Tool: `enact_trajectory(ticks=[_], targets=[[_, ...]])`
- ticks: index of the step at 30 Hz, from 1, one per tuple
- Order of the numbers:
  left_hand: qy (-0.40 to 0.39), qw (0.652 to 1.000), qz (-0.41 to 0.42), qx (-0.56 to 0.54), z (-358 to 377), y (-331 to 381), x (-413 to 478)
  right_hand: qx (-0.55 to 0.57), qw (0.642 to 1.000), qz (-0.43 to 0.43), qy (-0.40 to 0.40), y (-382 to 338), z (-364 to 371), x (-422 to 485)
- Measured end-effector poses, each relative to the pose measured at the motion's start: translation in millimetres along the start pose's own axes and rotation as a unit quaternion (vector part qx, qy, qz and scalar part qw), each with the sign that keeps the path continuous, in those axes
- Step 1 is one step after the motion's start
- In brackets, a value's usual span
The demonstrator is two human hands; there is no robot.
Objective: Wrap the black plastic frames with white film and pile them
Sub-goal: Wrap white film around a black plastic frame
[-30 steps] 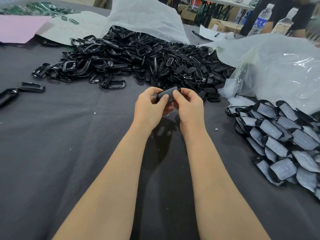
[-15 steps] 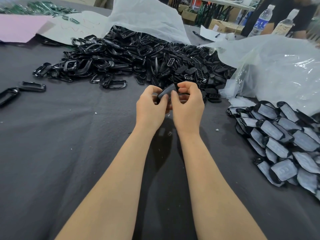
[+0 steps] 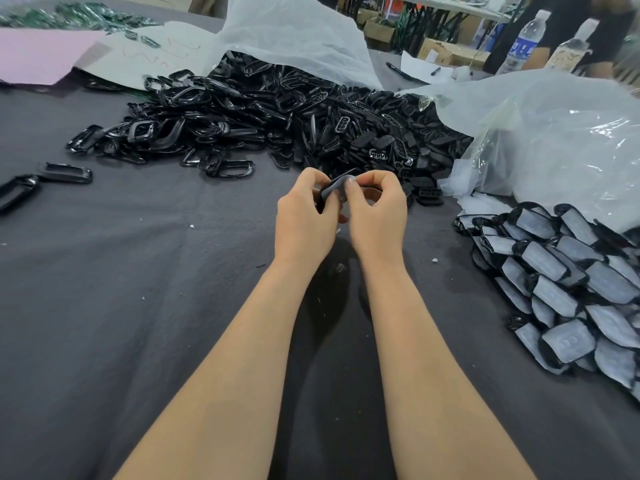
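Note:
Both hands hold one black plastic frame (image 3: 335, 188) above the dark cloth at the centre. My left hand (image 3: 304, 213) grips its left end with curled fingers. My right hand (image 3: 377, 209) pinches its right side, thumb on a greyish film face. A large heap of bare black frames (image 3: 277, 123) lies just beyond the hands. At the right, a pile of frames wrapped in white film (image 3: 568, 282) lies in overlapping rows.
The table is covered by a dark grey cloth (image 3: 121, 306). Clear plastic bags (image 3: 554, 133) bulge at the right rear, and another bag (image 3: 294, 36) at the back. Two loose frames (image 3: 65, 172) lie far left. Pink and white sheets (image 3: 45, 53) and water bottles (image 3: 523, 39) sit at the back.
The frame has tilted up on edge between the hands. My right fingers curled in over its right side, and both hands drew closer together.

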State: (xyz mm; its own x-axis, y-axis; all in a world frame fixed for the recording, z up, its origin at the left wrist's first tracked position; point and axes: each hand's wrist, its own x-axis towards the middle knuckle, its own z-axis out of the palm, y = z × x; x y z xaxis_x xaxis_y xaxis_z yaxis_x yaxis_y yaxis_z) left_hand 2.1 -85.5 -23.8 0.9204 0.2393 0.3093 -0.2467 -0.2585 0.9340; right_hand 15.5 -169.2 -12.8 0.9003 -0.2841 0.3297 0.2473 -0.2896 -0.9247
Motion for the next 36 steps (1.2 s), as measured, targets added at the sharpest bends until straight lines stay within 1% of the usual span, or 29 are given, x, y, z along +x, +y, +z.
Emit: enact_trajectory(ticks=[3,6,8,10,12,13,14,16,18,19,21,24,28,30,33,36], targets=[[-0.014,1.000,-0.003,-0.019,-0.9,1.5,0.3,0.008,1.000,-0.002,-0.004,1.2,-0.8,0.8],[-0.035,0.999,-0.019,-0.037,-2.6,2.2,1.3,0.045,0.999,0.029,-0.002,1.7,-2.6,2.6],[-0.046,0.997,-0.035,-0.051,-3.4,2.4,1.6,0.121,0.989,0.090,-0.008,2.3,-3.5,4.5],[-0.056,0.995,-0.050,-0.068,-3.4,2.5,1.5,0.210,0.963,0.166,-0.028,2.6,-4.4,7.8],[-0.059,0.992,-0.067,-0.089,-3.0,2.1,1.5,0.233,0.951,0.197,-0.042,4.3,-5.5,9.0],[-0.058,0.990,-0.076,-0.102,-2.8,1.8,1.5,0.212,0.958,0.188,-0.038,5.1,-5.9,8.1],[-0.056,0.988,-0.084,-0.113,-2.5,1.6,1.7,0.168,0.972,0.160,-0.024,5.5,-6.1,6.8],[-0.051,0.987,-0.090,-0.120,-1.8,1.5,1.7,0.067,0.995,0.068,0.009,4.0,-5.6,2.6],[-0.043,0.989,-0.086,-0.115,-1.7,1.8,1.5,0.002,1.000,-0.001,0.013,1.5,-3.9,-1.1],[-0.038,0.990,-0.082,-0.111,-1.7,2.1,1.4,-0.021,1.000,-0.014,0.008,1.6,-3.1,-1.3],[-0.032,0.992,-0.073,-0.093,-2.0,2.4,1.1,-0.046,0.999,-0.006,-0.006,1.6,-2.5,-0.6],[-0.027,0.996,-0.059,-0.065,-2.2,3.1,0.2,-0.022,0.999,0.034,-0.020,1.4,-2.5,0.8],[-0.024,0.998,-0.040,-0.047,-2.0,3.9,-0.6,-0.037,0.999,0.004,-0.003,3.1,-1.2,1.1],[-0.023,0.999,-0.030,-0.031,-1.4,3.9,-0.6,-0.031,0.999,0.008,-0.002,5.2,-1.2,2.3],[-0.028,0.999,-0.014,-0.009,-1.5,3.4,-0.3,0.012,0.999,0.049,-0.009,8.3,-2.3,5.4],[-0.039,0.999,-0.014,-0.011,-2.9,3.0,0.2,0.065,0.993,0.097,-0.015,10.0,-3.6,7.7]])
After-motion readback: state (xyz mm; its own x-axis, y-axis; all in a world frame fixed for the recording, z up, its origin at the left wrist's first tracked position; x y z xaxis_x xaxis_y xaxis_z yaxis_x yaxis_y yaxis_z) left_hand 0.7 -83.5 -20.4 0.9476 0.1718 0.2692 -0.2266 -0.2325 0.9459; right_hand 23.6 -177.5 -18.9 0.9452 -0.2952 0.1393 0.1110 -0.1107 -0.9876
